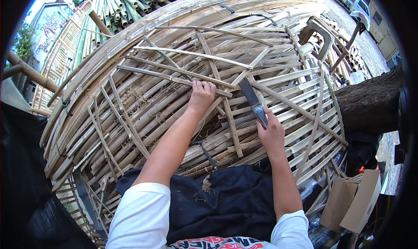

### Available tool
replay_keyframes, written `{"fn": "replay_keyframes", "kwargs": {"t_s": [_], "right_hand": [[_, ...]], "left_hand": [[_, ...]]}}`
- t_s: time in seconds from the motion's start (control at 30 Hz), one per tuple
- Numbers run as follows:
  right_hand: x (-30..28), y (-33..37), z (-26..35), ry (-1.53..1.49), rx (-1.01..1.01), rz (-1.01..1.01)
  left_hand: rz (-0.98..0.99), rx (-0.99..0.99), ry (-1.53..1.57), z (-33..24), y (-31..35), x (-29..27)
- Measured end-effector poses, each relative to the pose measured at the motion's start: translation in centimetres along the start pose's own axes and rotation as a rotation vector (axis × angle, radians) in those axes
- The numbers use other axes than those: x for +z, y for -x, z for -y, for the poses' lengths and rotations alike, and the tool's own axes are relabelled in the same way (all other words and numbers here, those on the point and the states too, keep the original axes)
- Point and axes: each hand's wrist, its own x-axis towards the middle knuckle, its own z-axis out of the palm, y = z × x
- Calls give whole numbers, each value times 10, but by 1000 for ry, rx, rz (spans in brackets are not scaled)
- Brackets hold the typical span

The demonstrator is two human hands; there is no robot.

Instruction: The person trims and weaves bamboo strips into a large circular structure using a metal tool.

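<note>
My left hand (202, 95) is closed around a narrow bamboo strip (148, 74) that slants across the pile, its near end sticking out to the right of my fist. My right hand (271, 130) grips the tape-wrapped handle of a broad, square-ended knife (249, 92). The dark blade points up and left, close to the ends of the strips. Just beyond my left hand lie another bamboo strip (174, 68) and a paler strip (191, 53). Under both hands is a wide heap of split bamboo (174, 101). A slatted bamboo panel (300, 105) rests on its right side.
A dark cloth (235, 196) covers my lap, with a clump of shavings on it. To the right are a thick log (370, 101) and an opened cardboard box (359, 201). Green bamboo poles (126, 5) are stacked at the back. A vehicle (360, 11) stands far right.
</note>
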Motion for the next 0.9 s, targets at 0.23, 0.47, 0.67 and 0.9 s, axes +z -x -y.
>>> {"fn": "replay_keyframes", "kwargs": {"t_s": [0.23, 0.47, 0.67, 0.9], "right_hand": [[-5, 1, -2, -154, 38, -43], [5, 4, -7, -140, 22, -37], [3, 1, -3, -179, 13, -32], [9, 2, -5, -201, 46, -3]], "left_hand": [[41, -116, -46, -11, -2, 1], [171, -209, -89, -23, 0, -3], [199, -188, 21, -14, -1, -5], [288, -135, 49, -2, -7, -16]]}}
